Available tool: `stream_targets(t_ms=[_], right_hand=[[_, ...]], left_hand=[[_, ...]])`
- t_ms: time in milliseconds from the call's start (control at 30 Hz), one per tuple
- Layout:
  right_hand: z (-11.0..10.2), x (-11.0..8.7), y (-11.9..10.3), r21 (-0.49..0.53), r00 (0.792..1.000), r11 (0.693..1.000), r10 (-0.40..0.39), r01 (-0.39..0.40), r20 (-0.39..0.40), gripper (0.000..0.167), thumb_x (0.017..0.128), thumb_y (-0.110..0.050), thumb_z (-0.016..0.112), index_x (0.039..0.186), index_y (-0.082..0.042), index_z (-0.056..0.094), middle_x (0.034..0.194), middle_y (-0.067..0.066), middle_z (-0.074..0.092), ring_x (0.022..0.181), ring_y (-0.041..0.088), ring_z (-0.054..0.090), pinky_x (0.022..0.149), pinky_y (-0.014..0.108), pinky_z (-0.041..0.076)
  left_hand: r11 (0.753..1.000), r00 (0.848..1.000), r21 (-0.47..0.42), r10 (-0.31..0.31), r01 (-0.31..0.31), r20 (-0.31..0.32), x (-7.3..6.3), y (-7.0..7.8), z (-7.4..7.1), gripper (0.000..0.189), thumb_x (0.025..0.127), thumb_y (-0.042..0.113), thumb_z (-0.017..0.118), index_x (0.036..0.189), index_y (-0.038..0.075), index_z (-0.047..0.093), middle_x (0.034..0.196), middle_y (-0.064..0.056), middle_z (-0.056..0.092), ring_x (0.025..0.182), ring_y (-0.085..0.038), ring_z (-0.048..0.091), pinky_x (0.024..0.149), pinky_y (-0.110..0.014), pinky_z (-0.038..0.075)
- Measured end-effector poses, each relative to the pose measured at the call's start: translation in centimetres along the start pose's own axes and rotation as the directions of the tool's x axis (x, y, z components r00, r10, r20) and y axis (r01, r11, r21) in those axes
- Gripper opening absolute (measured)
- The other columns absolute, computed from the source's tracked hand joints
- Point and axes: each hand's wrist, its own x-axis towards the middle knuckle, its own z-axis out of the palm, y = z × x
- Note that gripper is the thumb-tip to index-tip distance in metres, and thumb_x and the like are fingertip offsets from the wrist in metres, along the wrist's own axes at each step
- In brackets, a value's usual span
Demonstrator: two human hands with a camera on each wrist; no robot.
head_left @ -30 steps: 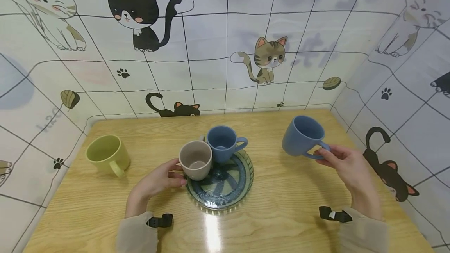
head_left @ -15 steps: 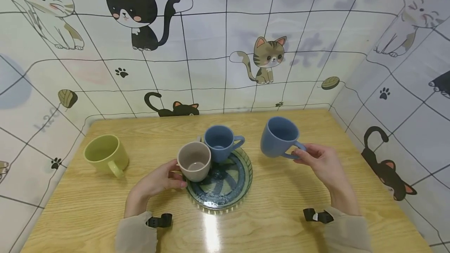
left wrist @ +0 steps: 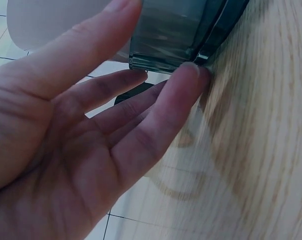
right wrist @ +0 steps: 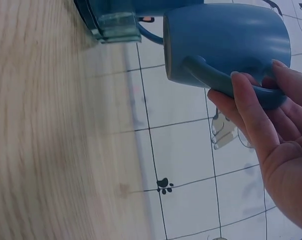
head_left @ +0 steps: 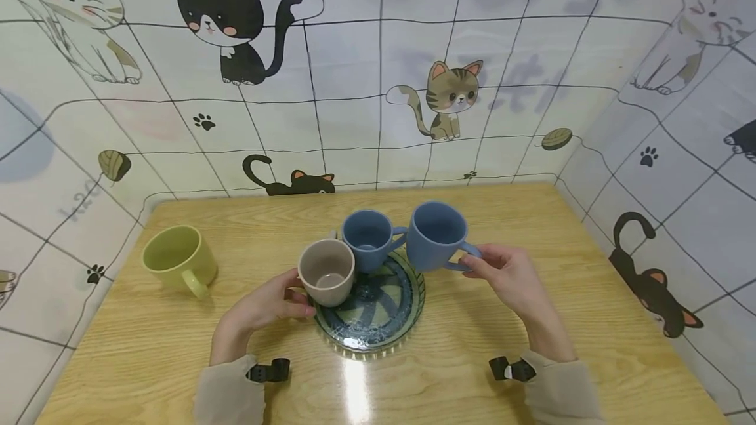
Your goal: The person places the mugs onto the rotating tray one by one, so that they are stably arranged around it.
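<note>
On the pale wood-grain table: a round, green-and-blue patterned plate with a clear, ribbed, glassy edge is lying before you.
Your right hand: to the right of the plate, it is pinching a curved blue handle between thumb and fingers.
Larger blue mug, smooth and ceramic-looking: it is hanging by that handle at the plate's rear right edge, higher than the plate; whether it is touching the smaller mug's handle, I cannot tell.
Smaller blue ceramic-looking mug: it is standing upright at the back of the plate, its handle pointing right.
Grey-beige rounded mug: it is standing on the plate's left side, just beside the smaller one.
Your left hand: at the plate's left edge, its fingers are lying apart and slightly bent; I cannot tell which surface they are pressing.
Yellow-green ceramic-looking mug: it is standing well left of the plate.
Cat-printed backdrop: it is rising behind the plate.
</note>
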Motion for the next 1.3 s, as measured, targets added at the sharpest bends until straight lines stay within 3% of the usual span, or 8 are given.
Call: stream_targets(t_ms=[300,467,633,800,1067,1300], right_hand=[[1.4,0.2,0.0,0.023,1.000,1.000,0.008,-0.009,0.027,0.022,0.091,-0.015,0.071,0.103,0.003,0.072,0.103,0.024,0.068,0.088,0.027,0.071,0.078,0.033,0.057],[2.2,0.2,-0.1,0.035,0.999,0.999,-0.008,0.007,0.043,0.024,0.092,-0.015,0.070,0.104,0.005,0.071,0.100,0.019,0.070,0.087,0.032,0.070,0.077,0.035,0.058],[2.7,0.2,0.1,0.061,0.999,0.998,0.003,-0.006,0.049,0.022,0.091,-0.014,0.071,0.104,0.003,0.071,0.099,0.023,0.069,0.085,0.029,0.071,0.076,0.036,0.058],[2.9,0.2,0.2,0.041,0.999,0.999,0.012,-0.014,0.047,0.025,0.091,-0.015,0.071,0.105,0.005,0.071,0.099,0.019,0.070,0.087,0.030,0.071,0.076,0.035,0.058],[3.3,0.3,0.4,0.018,0.999,1.000,0.014,-0.015,0.042,0.027,0.091,-0.017,0.071,0.105,0.007,0.070,0.098,0.016,0.070,0.089,0.041,0.068,0.075,0.034,0.058],[3.6,0.4,0.6,0.023,1.000,1.000,0.018,-0.019,0.025,0.023,0.090,-0.018,0.072,0.103,0.001,0.073,0.097,0.016,0.071,0.087,0.037,0.070,0.074,0.033,0.058]], left_hand=[[0.999,1.000,0.048,-0.006,0.007,-0.007,0.0,0.0,0.1,0.070,0.080,0.006,0.081,0.139,-0.003,0.044,0.116,-0.015,0.057,0.096,-0.028,0.062,0.080,-0.037,0.053],[0.999,1.000,0.050,-0.017,0.017,-0.010,-0.1,0.1,0.1,0.074,0.079,0.006,0.081,0.141,-0.003,0.040,0.110,-0.015,0.059,0.091,-0.026,0.063,0.078,-0.036,0.053],[0.997,1.000,0.072,-0.017,0.017,-0.007,-0.1,0.1,0.1,0.078,0.079,0.007,0.081,0.143,-0.001,0.038,0.104,-0.015,0.061,0.088,-0.026,0.063,0.078,-0.036,0.052],[0.996,1.000,0.084,-0.006,0.006,-0.003,0.0,0.1,0.2,0.073,0.079,0.008,0.082,0.139,-0.001,0.043,0.107,-0.012,0.060,0.090,-0.025,0.062,0.079,-0.036,0.051],[0.999,0.999,0.010,0.030,-0.030,0.014,-0.2,-0.2,-0.1,0.063,0.083,0.003,0.077,0.137,-0.005,0.045,0.113,-0.015,0.061,0.100,-0.029,0.063,0.081,-0.035,0.054],[0.999,0.999,-0.036,0.026,-0.025,0.023,-0.3,-0.3,0.0,0.068,0.083,0.001,0.076,0.141,-0.003,0.040,0.113,-0.016,0.061,0.100,-0.031,0.063,0.080,-0.037,0.056]])
